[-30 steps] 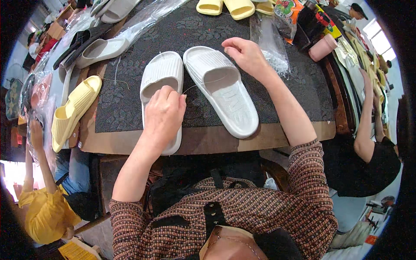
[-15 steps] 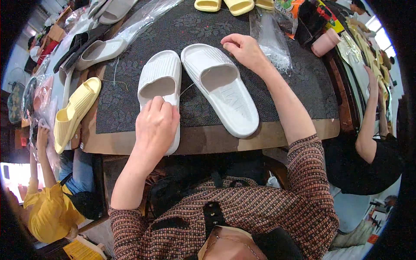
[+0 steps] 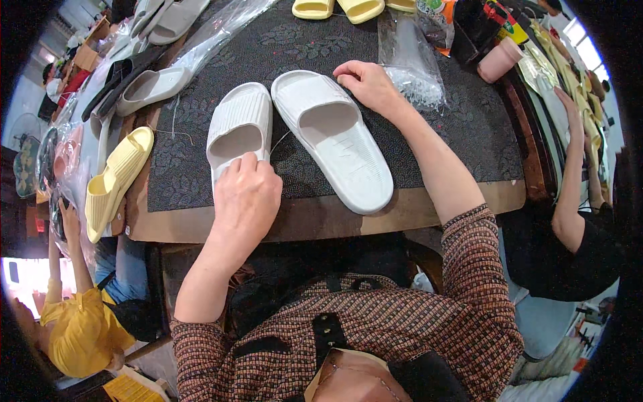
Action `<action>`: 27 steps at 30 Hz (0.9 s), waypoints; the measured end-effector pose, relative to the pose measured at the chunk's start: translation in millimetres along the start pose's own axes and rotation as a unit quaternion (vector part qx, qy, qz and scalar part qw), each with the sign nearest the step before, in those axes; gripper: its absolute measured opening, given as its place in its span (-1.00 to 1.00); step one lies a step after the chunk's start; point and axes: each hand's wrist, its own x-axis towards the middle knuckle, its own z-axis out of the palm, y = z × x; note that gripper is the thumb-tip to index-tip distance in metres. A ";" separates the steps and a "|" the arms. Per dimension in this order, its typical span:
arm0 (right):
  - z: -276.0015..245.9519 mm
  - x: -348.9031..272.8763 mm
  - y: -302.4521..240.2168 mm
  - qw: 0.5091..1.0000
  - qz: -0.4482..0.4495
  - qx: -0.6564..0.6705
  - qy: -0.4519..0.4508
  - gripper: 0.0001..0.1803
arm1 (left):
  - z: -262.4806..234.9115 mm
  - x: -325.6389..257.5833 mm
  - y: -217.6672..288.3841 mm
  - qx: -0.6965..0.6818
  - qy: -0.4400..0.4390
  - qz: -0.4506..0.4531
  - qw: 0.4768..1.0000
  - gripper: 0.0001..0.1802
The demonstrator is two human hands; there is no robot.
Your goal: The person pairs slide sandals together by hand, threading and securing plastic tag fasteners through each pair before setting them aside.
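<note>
Two pale grey slide sandals with ribbed straps lie side by side in front of me, toes pointing away. My left hand (image 3: 246, 194) is closed over the rear of the left slide sandal (image 3: 236, 112), hiding its heel. Close to the outer strap edge of the right slide sandal (image 3: 348, 151) is my right hand (image 3: 370, 86), its fingers curled together. Whether they pinch anything is too small to tell. A thin pale string (image 3: 282, 139) runs between the two sandals.
The table has a dark patterned mat (image 3: 315, 181). A yellow slide sandal (image 3: 119, 181) and grey shoes (image 3: 154, 87) lie left. Plastic bags (image 3: 412, 63) and yellow sandals (image 3: 362, 8) are at the back, a pink cup (image 3: 500, 60) right. People sit on both sides.
My right hand has come closer to the right sandal's strap edge. The left sandal's heel, seen beside my left hand before, is now hidden. The whole view has shifted slightly.
</note>
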 end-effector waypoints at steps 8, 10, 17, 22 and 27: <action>1.2 0.9 -4.9 1.000 0.008 0.020 -0.001 -0.77 | -6.6 -2.5 -8.0 0.005 -0.019 -0.012 1.000 -0.84; 1.7 1.0 -2.1 0.999 0.010 0.036 0.013 -0.78 | -6.4 1.8 -2.8 0.002 -0.019 -0.012 1.000 -0.84; 4.2 -3.7 -2.3 0.999 0.005 0.041 0.022 -0.78 | 5.6 16.9 12.1 0.011 -0.015 0.023 1.000 -0.87; 6.6 -3.0 -1.1 0.996 0.011 0.085 0.011 -0.75 | 1.7 19.7 5.4 -0.020 0.002 0.007 1.000 -0.81; 6.7 -1.2 -9.4 0.992 0.004 0.126 0.013 -0.72 | -6.3 13.3 -5.8 -0.043 -0.010 -0.014 0.999 -0.74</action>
